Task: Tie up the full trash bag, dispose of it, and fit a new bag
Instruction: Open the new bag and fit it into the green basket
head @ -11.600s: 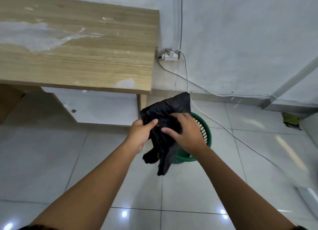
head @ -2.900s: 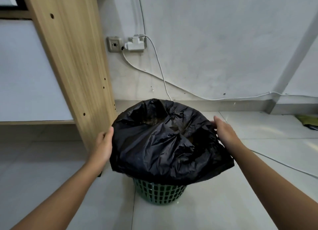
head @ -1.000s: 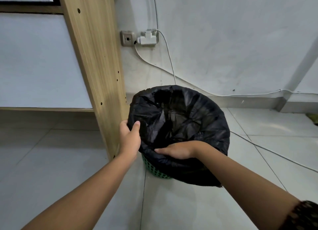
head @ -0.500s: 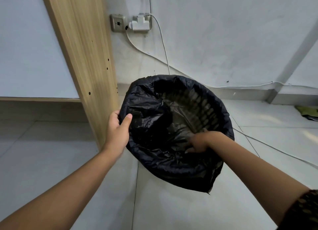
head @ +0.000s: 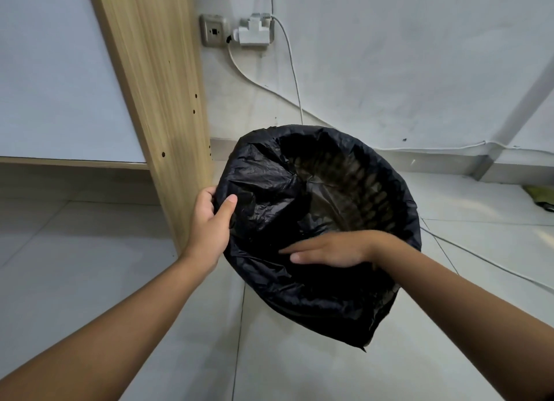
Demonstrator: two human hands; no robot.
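Floor: pale grey glossy floor tiles [head: 90, 265], thin dark grout lines, soft glare at the right edge. Far edge of the floor meets a scuffed grey-white plastered wall [head: 389, 55] with a low grey skirting strip [head: 434, 157]. On the wall, a grey square wall socket [head: 213, 33] with a white plug adapter [head: 253, 31] beside it; a thin white cable [head: 292, 67] drops from the adapter and runs along the wall to the right. A light wood-grain upright panel [head: 162, 100], with small drilled holes, stands on the floor at the left. The black crinkled plastic trash bag [head: 269, 184] sits near the floor's far edge, just right of the panel, mouth open and its edge folded outward and hanging down; a lattice bin wall [head: 371, 190] shows faintly through the film. Left hand [head: 209, 220]: thumb and fingers clamped on the bag's left rim. Right hand [head: 332, 249]: fingers straight and together, laid flat on the liner at the near rim.
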